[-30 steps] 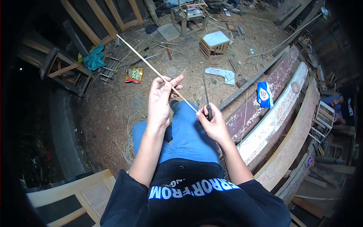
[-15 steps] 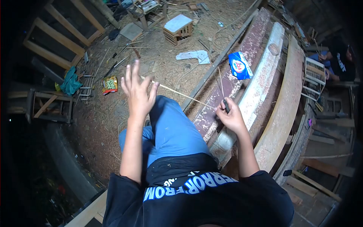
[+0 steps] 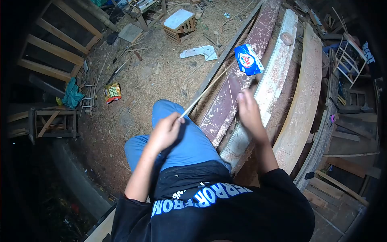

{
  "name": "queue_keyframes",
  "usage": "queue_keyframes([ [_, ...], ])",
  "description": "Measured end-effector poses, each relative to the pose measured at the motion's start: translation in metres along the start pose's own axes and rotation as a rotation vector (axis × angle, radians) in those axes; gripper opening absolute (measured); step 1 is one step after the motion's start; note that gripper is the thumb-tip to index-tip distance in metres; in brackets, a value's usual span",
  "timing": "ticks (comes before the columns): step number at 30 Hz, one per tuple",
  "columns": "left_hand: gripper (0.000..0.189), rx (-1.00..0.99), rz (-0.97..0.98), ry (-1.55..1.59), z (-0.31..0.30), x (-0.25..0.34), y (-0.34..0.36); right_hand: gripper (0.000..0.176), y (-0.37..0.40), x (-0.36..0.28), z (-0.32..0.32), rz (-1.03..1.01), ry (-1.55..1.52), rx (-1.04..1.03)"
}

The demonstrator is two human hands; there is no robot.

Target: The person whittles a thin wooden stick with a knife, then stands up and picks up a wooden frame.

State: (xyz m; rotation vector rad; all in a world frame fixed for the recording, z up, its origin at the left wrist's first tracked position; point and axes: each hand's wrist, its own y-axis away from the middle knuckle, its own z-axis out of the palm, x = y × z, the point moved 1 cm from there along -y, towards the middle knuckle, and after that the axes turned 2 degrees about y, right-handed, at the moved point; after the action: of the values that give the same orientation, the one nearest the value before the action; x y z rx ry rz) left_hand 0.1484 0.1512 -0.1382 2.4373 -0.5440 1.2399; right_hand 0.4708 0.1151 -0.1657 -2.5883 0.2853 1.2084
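My left hand (image 3: 166,131) is closed around the near end of a long, thin pale strip (image 3: 203,92), above my left thigh. The strip slants up and right over the maroon plank (image 3: 219,115). My right hand (image 3: 249,109) is over the planks, smeared by motion, with a dark-handled tool (image 3: 254,84) showing blurred at its fingers. A thin curled sliver (image 3: 230,90) hangs beside this hand. Just above it, a blue packet (image 3: 248,60) lies on the planks.
White (image 3: 278,68) and tan (image 3: 302,101) planks run beside the maroon one. On the littered ground are a snack packet (image 3: 113,92), a slatted crate (image 3: 178,24) and a white board (image 3: 199,52). Another person (image 3: 367,54) is partly visible at the upper right.
My left hand has come down and closed on the strip, which now points up and right. My right hand has moved up and slightly right. The view has shifted somewhat.
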Motion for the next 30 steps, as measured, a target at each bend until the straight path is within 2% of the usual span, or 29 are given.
queue_keyframes([
  [2,0.019,-0.077,-0.095,0.218,0.032,0.004,-0.005,0.027,0.010,-0.018,0.007,0.200,-0.027,-0.246],
  [5,0.020,-0.180,-0.188,0.348,0.068,0.010,-0.020,0.027,0.029,0.003,0.017,0.137,0.003,-0.169],
  [7,0.021,-0.192,-0.209,0.507,0.089,0.021,-0.034,0.027,0.037,0.012,0.015,0.258,-0.099,-0.118],
  [8,0.020,-0.218,-0.289,0.612,0.099,0.027,-0.040,0.028,0.040,0.018,0.013,0.315,-0.150,-0.090],
  [11,0.017,-0.283,-0.498,0.861,0.122,0.040,-0.053,0.027,0.045,0.038,0.010,0.248,-0.212,-0.015],
  [14,0.016,-0.185,-0.335,0.657,0.145,0.022,-0.062,0.027,0.046,0.058,0.001,0.299,-0.163,-0.027],
  [15,0.015,-0.264,-0.322,0.549,0.143,0.025,-0.064,0.026,0.048,0.065,-0.001,0.323,-0.143,-0.035],
  [16,0.015,-0.277,-0.296,0.569,0.148,0.027,-0.064,0.026,0.049,0.073,-0.001,0.346,-0.122,-0.044],
  [17,0.015,-0.288,-0.271,0.590,0.154,0.030,-0.063,0.025,0.052,0.087,0.005,0.278,-0.199,0.019],
  [19,0.016,-0.355,-0.231,0.662,0.173,0.032,-0.064,0.024,0.052,0.094,0.007,0.485,-0.506,0.005],
  [22,0.012,-0.496,-0.283,0.765,0.203,0.042,-0.061,0.022,0.049,0.096,0.007,0.632,-0.662,0.010],
  [25,0.017,-0.622,-0.286,0.694,0.214,0.048,-0.062,0.022,0.049,0.109,0.003,0.641,-0.582,0.028],
  [27,0.022,-0.551,-0.116,0.395,0.210,0.046,-0.062,0.022,0.052,0.115,0.002,0.571,-0.482,0.048],
  [28,0.026,-0.512,-0.031,0.247,0.206,0.043,-0.062,0.022,0.055,0.117,-0.003,0.544,-0.320,0.035],
  [30,0.033,-0.360,-0.041,0.212,0.190,0.037,-0.065,0.021,0.058,0.114,-0.017,0.478,0.009,0.006],
])
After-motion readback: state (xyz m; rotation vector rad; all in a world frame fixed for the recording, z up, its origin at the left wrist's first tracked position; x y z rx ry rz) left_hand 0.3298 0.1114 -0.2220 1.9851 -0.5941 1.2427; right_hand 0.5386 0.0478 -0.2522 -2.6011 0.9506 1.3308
